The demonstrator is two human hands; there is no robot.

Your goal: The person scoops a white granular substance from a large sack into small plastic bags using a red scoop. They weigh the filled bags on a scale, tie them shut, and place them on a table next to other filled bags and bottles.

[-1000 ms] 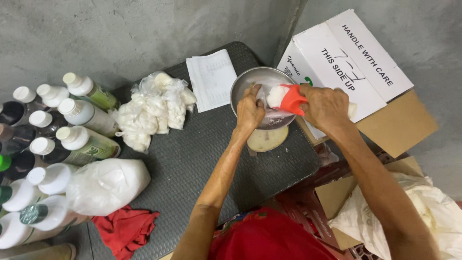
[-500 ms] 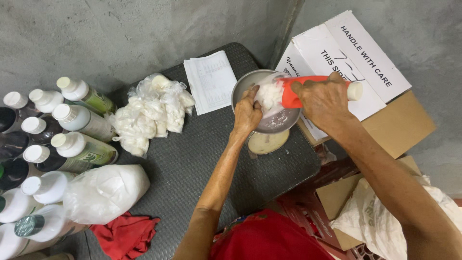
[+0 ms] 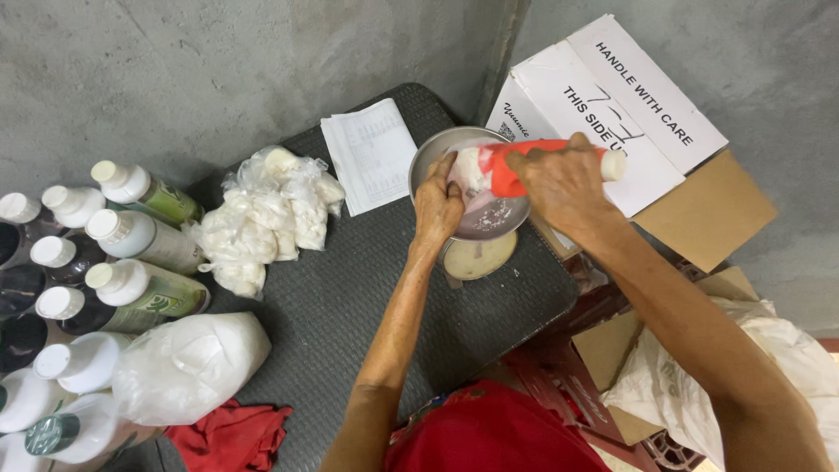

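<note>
My right hand [image 3: 564, 183] grips an orange-red scoop [image 3: 516, 166] with a white handle end, tilted over a round metal bowl [image 3: 428, 153] that rests on a small weighing scale [image 3: 479, 259]. White powder sits at the scoop's mouth. My left hand [image 3: 439, 208] holds a small clear plastic bag at the bowl's near rim, right at the scoop's mouth. Both hands are over the bowl, at the far right of a dark ribbed mat [image 3: 332, 297].
A pile of small filled clear bags [image 3: 262, 218] and a paper sheet [image 3: 371, 153] lie on the mat. Several white-capped bottles [image 3: 131, 236] stand at left beside a large white sack [image 3: 188, 367] and a red cloth [image 3: 232, 437]. Cardboard boxes [image 3: 699, 210] are at right.
The scoop has swung from pointing left to lying more level across the bowl, handle to the right. My left hand stays at the bowl's rim.
</note>
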